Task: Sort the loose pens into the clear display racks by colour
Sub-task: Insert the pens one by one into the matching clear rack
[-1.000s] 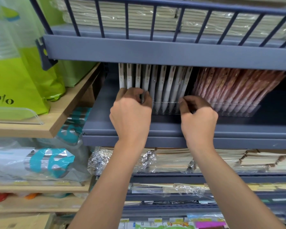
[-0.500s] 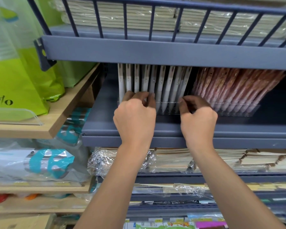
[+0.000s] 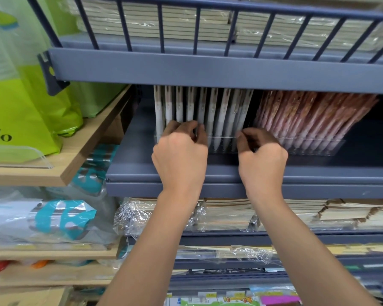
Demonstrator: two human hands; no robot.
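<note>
The fingers (image 3: 181, 129) of the left hand (image 3: 179, 160) are curled over the low ends of the white pens (image 3: 219, 115). The thumb and first finger look pinched on one of them. The fingers (image 3: 250, 138) of the right hand (image 3: 263, 160) are curled tight at the right end of the same row. I cannot tell if they hold a pen or just the edge of the rack. The pens are right in front of the fingers. Each one stands on its tip and leans back, so its long way runs up and away from the hands, under the shelf above (image 3: 208, 71). The left hand is nearer the white pens, and the right hand is nearer the pink pens (image 3: 307, 120), just to its right. Two clear racks sit side by side on the blue shelf (image 3: 352, 173). The left rack (image 3: 221, 149) holds only white pens. The right rack (image 3: 323, 149) holds only pink ones, packed close. Each rack shows one colour, so the sorting looks nearly done.
</note>
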